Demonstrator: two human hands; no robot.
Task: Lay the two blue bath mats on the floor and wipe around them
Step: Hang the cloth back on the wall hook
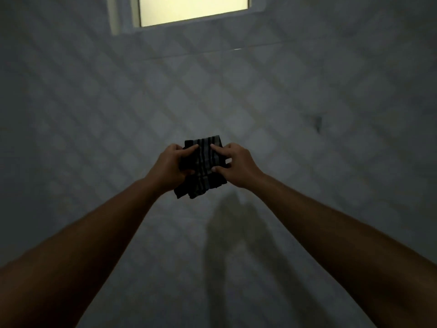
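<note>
Tiled surface (295, 95) with a faint diamond pattern fills nearly the whole dim view, spreading out on every side behind and beyond the fingers; whether it is wall or floor is hard to tell in this light. Above and well beyond the fingers, at the top edge, sits a bright pale-yellow panel in a light frame (194, 10). Below the fingers a soft dark shadow (234, 233) falls across the tiles. Two bare forearms reach in from the lower corners and meet at the centre. The left hand (169, 165) grips the left side of a folded dark striped cloth (203, 162), its fingers (189, 150) curled over the upper edge and the thumb pressed on the front lower down. The right hand (238, 165) holds the right side, its forefinger laid flat on the stripes and its thumb pinching the fabric below. The cloth is held up between both hands, clear of the tiles, with its loose lower corners hanging just under the left wrist. No blue mats show anywhere around the fingers.
</note>
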